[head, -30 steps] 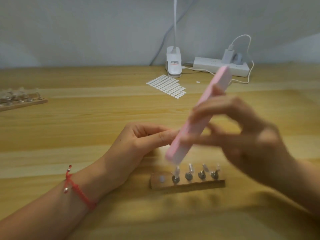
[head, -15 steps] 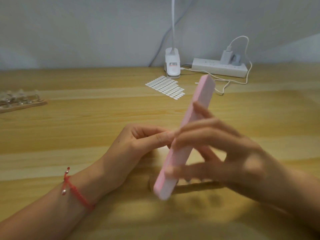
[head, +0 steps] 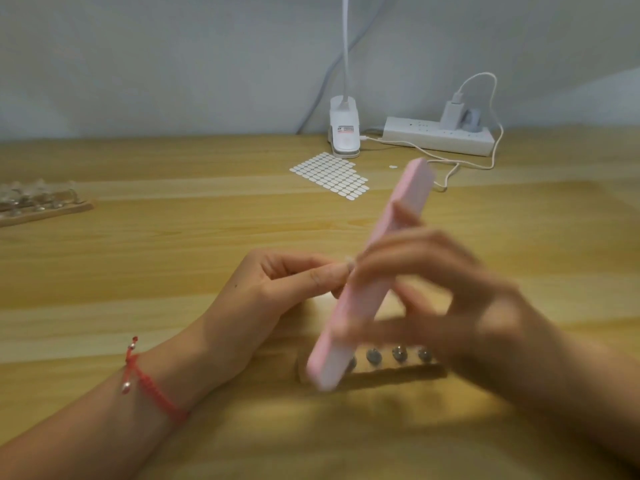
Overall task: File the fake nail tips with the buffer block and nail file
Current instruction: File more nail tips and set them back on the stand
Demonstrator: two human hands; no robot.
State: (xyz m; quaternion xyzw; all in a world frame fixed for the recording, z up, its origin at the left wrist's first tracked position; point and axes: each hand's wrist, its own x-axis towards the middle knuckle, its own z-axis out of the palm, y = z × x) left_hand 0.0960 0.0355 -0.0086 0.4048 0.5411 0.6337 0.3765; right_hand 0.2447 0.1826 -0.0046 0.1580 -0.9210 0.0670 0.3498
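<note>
My right hand (head: 446,299), blurred with motion, grips a long pink buffer block (head: 372,271) that slants from upper right down to lower left. My left hand (head: 273,299) pinches a small clear nail tip (head: 349,262) between thumb and forefinger, right against the block's left side. Below the hands lies a wooden holder strip (head: 394,370) with several metal studs; the block's lower end hides its left part.
A second wooden strip with clear tips (head: 41,204) lies at the far left. A sheet of white adhesive tabs (head: 329,174), a clip lamp base (head: 344,136) and a power strip (head: 438,135) with a charger cable stand at the back of the wooden table.
The buffer block slid down and toward me along the nail tip, then eased slightly back up. My left hand has stayed in place.
</note>
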